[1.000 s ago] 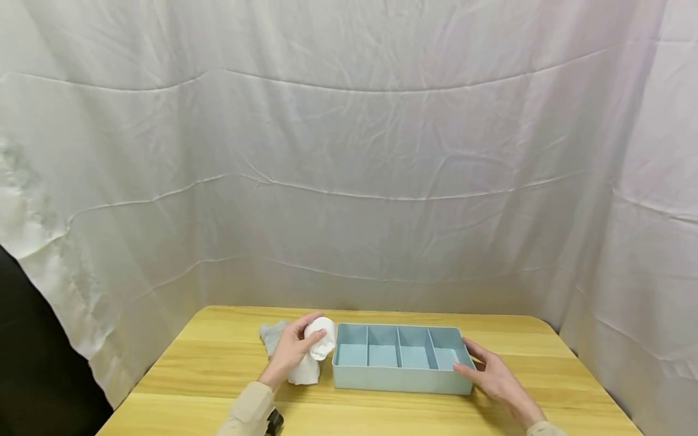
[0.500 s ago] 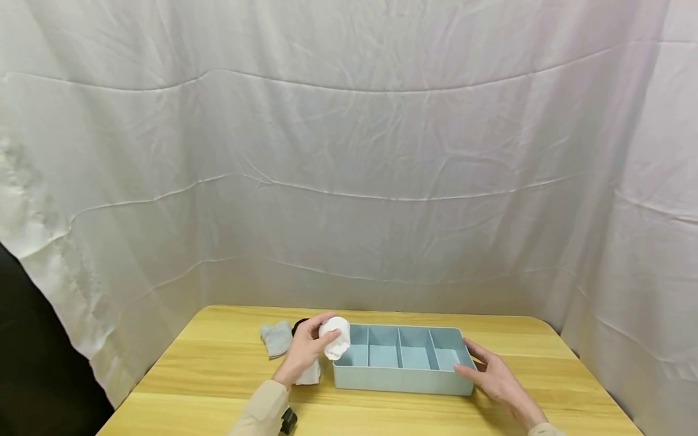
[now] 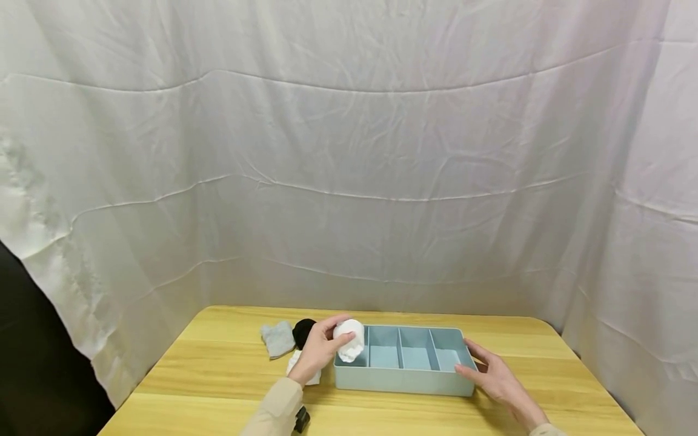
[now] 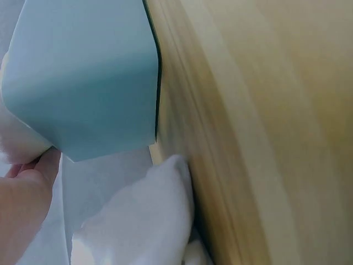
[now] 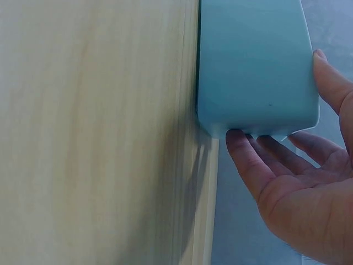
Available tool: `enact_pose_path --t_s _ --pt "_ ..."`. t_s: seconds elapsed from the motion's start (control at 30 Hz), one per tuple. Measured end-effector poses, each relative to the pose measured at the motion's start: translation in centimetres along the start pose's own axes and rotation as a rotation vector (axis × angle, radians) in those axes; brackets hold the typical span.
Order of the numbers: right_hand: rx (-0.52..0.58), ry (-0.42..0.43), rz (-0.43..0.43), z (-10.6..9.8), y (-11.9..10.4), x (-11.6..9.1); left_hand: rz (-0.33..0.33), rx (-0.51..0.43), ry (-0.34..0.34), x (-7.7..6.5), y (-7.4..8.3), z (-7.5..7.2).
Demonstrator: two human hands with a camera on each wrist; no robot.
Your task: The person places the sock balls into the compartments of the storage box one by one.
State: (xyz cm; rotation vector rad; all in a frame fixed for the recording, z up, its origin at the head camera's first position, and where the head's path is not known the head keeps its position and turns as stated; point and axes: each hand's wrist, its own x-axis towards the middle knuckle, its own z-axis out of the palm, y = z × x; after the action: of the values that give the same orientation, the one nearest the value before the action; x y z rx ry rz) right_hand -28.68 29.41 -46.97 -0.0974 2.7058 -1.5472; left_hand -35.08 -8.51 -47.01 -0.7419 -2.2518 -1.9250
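My left hand (image 3: 320,348) pinches a rolled white sock (image 3: 349,341) between thumb and fingers, above the leftmost compartment of a pale blue divided box (image 3: 403,380). In the left wrist view part of the hand (image 4: 27,190) shows beside the box's end wall (image 4: 94,94). My right hand (image 3: 493,376) grips the box's right end, thumb at the front rim and fingers against the end wall, as the right wrist view also shows. Left of the box lie a grey sock (image 3: 278,339), a black balled bundle (image 3: 303,332) and a white cloth piece (image 3: 313,378), partly hidden by my left hand.
The box stands on a yellow wood-grain table (image 3: 191,375) and has several compartments in a row. White curtains (image 3: 382,242) hang behind and at both sides. A small black object (image 3: 302,419) shows by the left sleeve.
My left hand has moved right with the rolled white sock, from beside the box to over its left compartment. The black bundle has come into view. The right hand and box stay put.
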Motion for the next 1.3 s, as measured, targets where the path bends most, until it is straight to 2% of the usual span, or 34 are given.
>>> enact_pose_path --t_s 0.23,0.6,0.97,1.3 --pt "0.0 0.002 -0.003 0.0 0.2 -0.1 -0.008 0.046 -0.013 0.3 -0.3 0.4" --pt "-0.033 0.015 0.002 0.1 0.3 -0.2 -0.061 0.018 -0.061 -0.2 -0.3 0.2" --pt "-0.027 0.012 0.003 0.2 0.3 -0.2 -0.05 0.034 -0.021 -0.1 -0.5 -0.1" --pt "-0.019 0.012 0.003 0.1 0.0 -0.1 -0.054 -0.012 0.023 0.0 -0.1 -0.7"
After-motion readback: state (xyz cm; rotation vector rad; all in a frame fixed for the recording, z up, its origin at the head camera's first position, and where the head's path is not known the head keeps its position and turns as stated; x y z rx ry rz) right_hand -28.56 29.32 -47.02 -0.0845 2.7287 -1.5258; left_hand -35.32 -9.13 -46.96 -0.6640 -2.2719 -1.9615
